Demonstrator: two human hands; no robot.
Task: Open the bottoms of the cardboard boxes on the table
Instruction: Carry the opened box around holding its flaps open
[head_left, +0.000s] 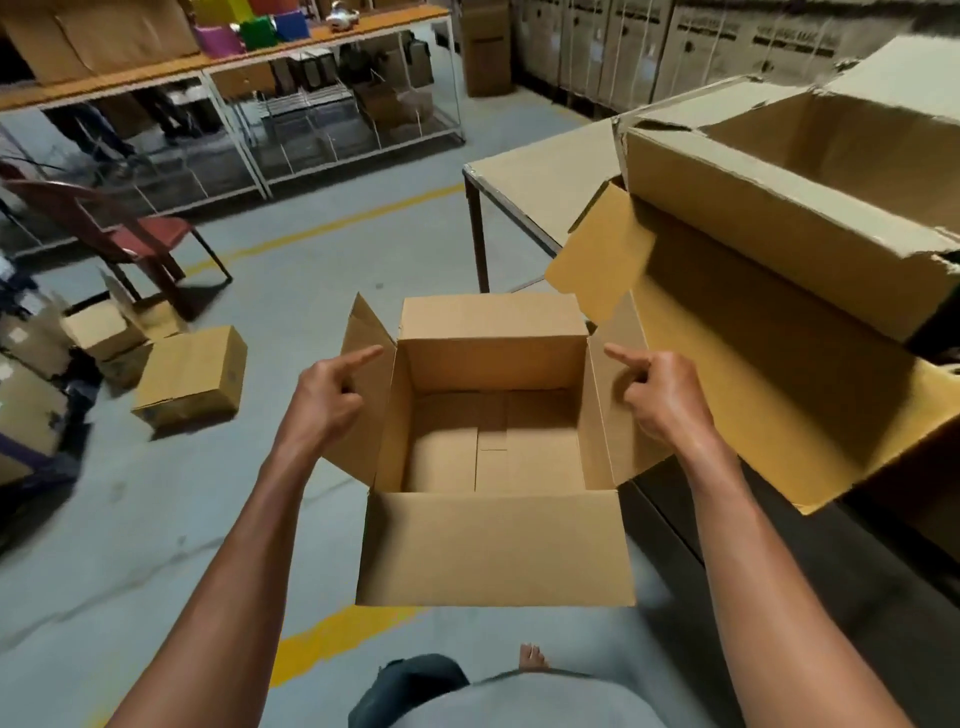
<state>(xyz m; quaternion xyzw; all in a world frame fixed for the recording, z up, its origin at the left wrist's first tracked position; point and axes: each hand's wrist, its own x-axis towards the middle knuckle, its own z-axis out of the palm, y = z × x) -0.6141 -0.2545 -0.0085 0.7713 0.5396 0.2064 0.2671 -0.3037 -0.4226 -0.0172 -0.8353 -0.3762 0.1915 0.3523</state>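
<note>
Above the concrete floor, beside the table (540, 171), we hold a small cardboard box (493, 545) up.

Our left hand (322, 395) and right hand (662, 395) pinch its side flaps, index fingers extended, likely steadying it upright so the closed bottom can be reached.

1. The worktop (540, 176) stands at the right on dark metal legs, its bare pale surface showing at the near-left corner.
2. A large open cardboard box (779, 228) lies directly on it, flaps spread past the edge.
3. The grey floor (291, 291), marked with yellow lines, carries a closed small box (192, 376) beside a red chair (135, 239).
</note>
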